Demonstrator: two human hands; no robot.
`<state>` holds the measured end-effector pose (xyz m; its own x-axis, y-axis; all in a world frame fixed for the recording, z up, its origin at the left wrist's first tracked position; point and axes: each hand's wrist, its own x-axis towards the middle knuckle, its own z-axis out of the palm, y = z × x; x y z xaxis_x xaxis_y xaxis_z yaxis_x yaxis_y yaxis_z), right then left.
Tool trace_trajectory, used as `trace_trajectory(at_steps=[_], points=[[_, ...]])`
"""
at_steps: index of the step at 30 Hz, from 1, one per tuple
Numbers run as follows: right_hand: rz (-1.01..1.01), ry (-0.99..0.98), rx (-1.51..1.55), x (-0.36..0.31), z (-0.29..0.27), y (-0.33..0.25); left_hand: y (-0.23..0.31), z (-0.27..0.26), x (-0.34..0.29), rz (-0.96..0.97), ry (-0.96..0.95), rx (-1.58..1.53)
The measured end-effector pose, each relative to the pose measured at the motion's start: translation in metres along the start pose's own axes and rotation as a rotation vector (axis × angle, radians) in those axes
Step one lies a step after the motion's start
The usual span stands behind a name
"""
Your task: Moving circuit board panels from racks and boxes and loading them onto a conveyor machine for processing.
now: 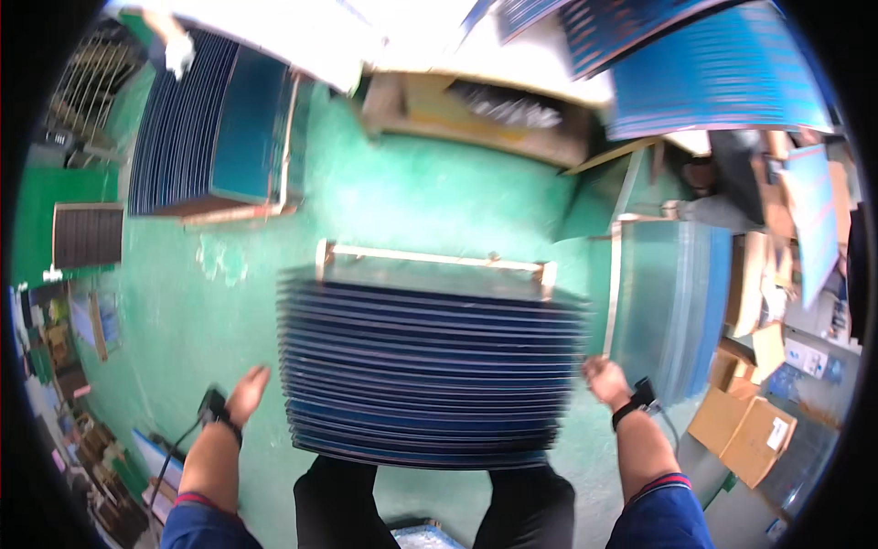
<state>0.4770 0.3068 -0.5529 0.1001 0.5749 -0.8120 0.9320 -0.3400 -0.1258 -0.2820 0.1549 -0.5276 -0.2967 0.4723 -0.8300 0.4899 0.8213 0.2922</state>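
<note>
A big stack of dark blue sheets [430,375] is in the middle, between the two hands and in front of the person's black-clad legs [530,508]. The left hand [247,393] is a little way off from the stack's left side, with its fingers out straight and close together. The right hand [603,380] is very near the right side, with its fingers curled in, but it is blurry, so I cannot tell if it touches the sheets. A thin pale bar [439,259] runs along the far side. A brown box [745,435] sits out past the right arm, on the right
</note>
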Motion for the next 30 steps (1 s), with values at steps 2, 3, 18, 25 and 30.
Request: trace_trajectory(at_steps=[2,3,18,25,30], points=[[-0.075,0.058,-0.038,-0.05,-0.003,0.049,-0.037,-0.01,-0.06,-0.034,0.029,-0.178],[-0.134,0.066,0.196,-0.072,0.0,0.045,-0.053,-0.019,-0.106,-0.071,0.038,-0.241],[-1.265,0.557,0.196,-0.463,-0.198,-0.11,0.488,0.221,-0.515,0.135,-1.144,-1.087],[-0.865,1.128,0.317,-0.548,-0.199,0.098,0.459,0.291,-0.614,0.852,-1.381,0.26],[0.06,1.129,0.931,-0.623,-0.005,0.314,0.331,0.384,-0.395,1.715,-0.714,1.138]])
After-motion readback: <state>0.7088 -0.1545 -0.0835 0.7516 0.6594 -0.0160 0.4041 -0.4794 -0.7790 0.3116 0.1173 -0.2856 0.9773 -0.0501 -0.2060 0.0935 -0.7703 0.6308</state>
